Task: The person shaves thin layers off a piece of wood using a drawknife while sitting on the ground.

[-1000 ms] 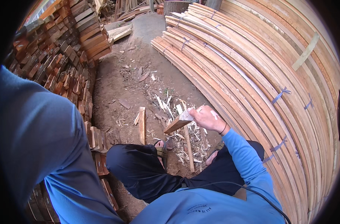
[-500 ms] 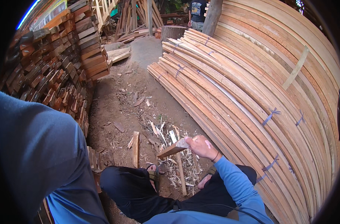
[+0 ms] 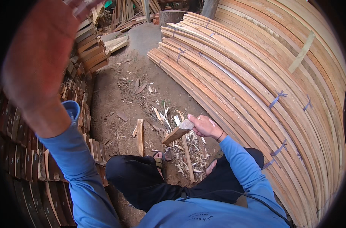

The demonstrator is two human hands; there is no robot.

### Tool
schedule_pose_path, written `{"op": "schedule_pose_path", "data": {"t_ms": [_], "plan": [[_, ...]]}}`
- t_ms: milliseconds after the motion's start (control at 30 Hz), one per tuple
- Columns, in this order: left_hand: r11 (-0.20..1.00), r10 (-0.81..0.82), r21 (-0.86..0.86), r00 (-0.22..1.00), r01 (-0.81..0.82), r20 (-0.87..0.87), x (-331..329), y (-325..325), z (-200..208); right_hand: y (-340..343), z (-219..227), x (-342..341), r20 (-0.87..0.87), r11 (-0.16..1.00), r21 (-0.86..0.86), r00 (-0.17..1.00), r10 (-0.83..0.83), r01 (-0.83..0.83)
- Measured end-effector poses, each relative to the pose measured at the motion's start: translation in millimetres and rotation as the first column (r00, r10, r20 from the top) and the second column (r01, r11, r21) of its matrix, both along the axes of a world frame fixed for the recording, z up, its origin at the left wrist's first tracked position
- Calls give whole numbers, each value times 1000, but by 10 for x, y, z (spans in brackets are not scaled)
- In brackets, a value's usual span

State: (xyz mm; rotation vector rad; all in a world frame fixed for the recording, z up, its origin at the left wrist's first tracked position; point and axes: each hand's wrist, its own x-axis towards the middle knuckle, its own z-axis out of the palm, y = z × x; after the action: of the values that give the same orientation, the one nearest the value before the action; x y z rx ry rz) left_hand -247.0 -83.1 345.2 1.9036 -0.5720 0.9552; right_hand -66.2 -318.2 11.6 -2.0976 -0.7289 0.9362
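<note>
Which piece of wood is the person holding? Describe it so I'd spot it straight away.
Start at the big stack of long curved planks filling the right side, then drop to the dirt at its foot, strewn with wood chips. There the right hand grips a short wooden block, tilted and lifted above a thin slat. Unlike the scraps around it, it is off the ground.

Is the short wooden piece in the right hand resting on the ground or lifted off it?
Lifted. The right hand grips the wooden piece at one end, and it slants above the wood shavings.

Bundled planks (image 3: 256, 87) — stacked offcuts (image 3: 87, 53)
</note>
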Motion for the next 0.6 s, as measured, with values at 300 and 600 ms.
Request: {"op": "schedule_pose_path", "data": {"t_ms": [300, 600], "plan": [[841, 101, 387, 593, 379, -799, 752, 100, -3281, 204, 24, 151, -146, 998, 22, 987, -60, 64], [977, -78, 39, 522, 210, -849, 1022, -271, -3783, 161, -84, 265, 212, 997, 4, 974, 76, -78]]}}
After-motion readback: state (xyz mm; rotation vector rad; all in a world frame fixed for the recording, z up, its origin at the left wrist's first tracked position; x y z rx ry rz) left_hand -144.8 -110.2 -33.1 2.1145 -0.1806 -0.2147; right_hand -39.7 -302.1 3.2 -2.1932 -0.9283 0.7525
